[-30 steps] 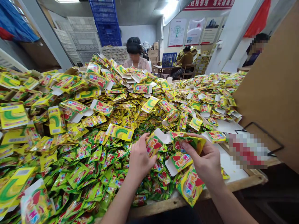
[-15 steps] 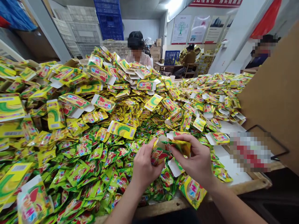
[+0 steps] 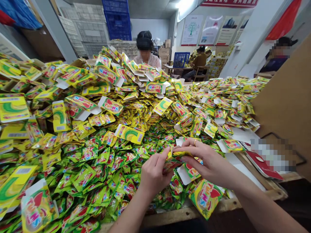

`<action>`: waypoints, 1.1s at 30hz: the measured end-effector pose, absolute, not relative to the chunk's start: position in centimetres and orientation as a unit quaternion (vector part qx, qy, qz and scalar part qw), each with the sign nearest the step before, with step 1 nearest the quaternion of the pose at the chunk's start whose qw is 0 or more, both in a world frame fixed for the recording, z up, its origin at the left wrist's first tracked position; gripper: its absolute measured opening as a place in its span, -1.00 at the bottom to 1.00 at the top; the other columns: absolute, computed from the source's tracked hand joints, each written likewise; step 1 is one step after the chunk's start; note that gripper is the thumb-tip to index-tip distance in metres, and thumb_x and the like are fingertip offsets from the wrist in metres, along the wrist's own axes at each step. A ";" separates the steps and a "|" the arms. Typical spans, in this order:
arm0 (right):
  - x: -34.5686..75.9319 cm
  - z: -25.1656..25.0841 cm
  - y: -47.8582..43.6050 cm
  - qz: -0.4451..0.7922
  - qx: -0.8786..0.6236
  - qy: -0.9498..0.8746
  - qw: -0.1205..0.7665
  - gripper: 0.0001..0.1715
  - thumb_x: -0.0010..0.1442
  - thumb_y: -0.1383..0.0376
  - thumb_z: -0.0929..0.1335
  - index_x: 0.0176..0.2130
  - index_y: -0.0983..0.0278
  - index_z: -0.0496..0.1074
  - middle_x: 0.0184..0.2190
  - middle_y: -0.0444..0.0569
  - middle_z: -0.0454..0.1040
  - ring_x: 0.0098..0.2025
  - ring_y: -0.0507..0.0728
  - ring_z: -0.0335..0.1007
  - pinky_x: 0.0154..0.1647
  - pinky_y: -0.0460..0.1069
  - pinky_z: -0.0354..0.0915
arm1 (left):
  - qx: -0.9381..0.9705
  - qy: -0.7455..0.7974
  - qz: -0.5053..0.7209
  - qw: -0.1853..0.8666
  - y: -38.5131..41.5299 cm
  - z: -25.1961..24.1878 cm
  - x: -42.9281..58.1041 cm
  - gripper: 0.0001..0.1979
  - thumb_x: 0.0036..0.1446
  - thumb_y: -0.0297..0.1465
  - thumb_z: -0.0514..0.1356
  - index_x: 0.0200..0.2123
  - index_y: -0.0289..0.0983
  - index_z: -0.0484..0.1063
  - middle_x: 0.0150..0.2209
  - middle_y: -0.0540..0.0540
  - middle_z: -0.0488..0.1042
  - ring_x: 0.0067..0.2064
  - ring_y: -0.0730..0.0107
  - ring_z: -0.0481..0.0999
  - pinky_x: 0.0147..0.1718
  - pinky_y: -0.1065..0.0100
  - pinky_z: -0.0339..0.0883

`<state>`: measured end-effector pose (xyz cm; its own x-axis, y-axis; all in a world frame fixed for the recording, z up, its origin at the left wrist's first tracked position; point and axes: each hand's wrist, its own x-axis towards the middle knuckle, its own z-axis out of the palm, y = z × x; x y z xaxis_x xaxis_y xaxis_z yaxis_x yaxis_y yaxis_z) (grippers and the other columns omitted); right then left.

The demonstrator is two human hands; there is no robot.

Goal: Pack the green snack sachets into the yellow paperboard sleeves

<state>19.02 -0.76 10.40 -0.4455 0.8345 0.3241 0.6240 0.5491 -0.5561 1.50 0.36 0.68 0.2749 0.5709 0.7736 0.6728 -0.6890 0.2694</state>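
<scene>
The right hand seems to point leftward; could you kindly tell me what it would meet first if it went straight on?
Most likely the yellow sachet pinched between the right hand and the left hand, which it already touches; depth is hard to judge here.

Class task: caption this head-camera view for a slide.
Left hand and right hand pinch a foil sachet above a heap of yellow-green sachets and flat printed cartons, a co-worker seated beyond.

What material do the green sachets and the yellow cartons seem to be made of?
The green sachets look like glossy plastic or foil film: sharp highlights, crinkled surfaces. The yellow cartons look like coated paperboard: crisp folds, stiff flat panels, plain white flaps.
</scene>
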 end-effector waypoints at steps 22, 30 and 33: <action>16.9 6.2 1.0 0.195 -0.498 -0.729 0.428 -0.87 0.06 0.35 0.35 -0.35 0.24 0.52 -0.42 -0.07 0.58 -0.40 0.09 0.47 -0.35 -0.02 0.35 | -0.783 -0.425 -0.450 -0.066 0.5 0.2 1.5 -0.36 -0.11 -0.41 0.21 0.12 -0.31 0.19 -0.18 -0.17 0.49 -0.21 0.21 0.53 -0.27 0.29 0.46; 18.0 6.7 0.6 0.136 -0.520 -0.761 0.363 -0.85 0.09 0.27 0.39 -0.30 0.10 0.58 -0.29 -0.01 0.57 -0.12 0.24 0.42 -0.11 0.16 0.27 | -0.750 -0.441 -0.465 -0.164 0.3 0.5 1.6 -0.41 -0.19 -0.43 0.24 0.01 -0.31 0.30 -0.13 -0.17 0.49 -0.12 0.19 0.51 -0.13 0.24 0.45; 18.3 6.3 -0.1 0.132 -0.523 -0.764 0.354 -0.72 -0.01 0.22 0.45 -0.21 0.05 0.56 -0.11 0.01 0.52 0.08 0.33 0.29 0.03 0.29 0.16 | -0.750 -0.441 -0.462 -0.170 0.3 0.7 1.4 -0.40 -0.18 -0.42 0.23 0.03 -0.30 0.30 -0.15 -0.17 0.48 -0.15 0.19 0.52 -0.17 0.24 0.46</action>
